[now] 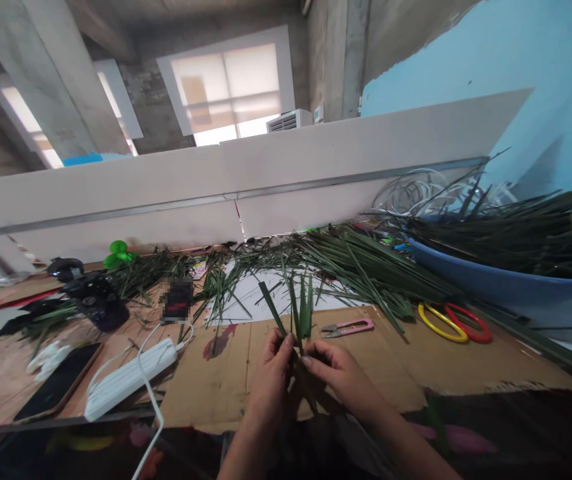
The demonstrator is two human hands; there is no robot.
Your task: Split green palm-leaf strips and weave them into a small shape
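Several green leaf strips [295, 308] stick up and fan out between my two hands, held over a brown cardboard sheet [206, 393]. My left hand [277, 367] is closed, thumb and fingers pinching the strips near their lower part. Close beside it, my right hand [329, 363] is closed too, its thumb and forefinger pinching the strips at the same spot. The exact grip behind the fingers is hidden. Just beyond my right hand lie pink-handled thread snips [349, 327]. Scissors with a yellow and a red handle loop [456, 323] rest farther right on the cardboard.
A blue basin [506, 283] full of long leaves stands at the right. Leaf piles [366, 263] spread along the back by a white partition [286, 217]. At left are a white power strip [131, 380], a phone [61, 383] and a dark container [96, 300].
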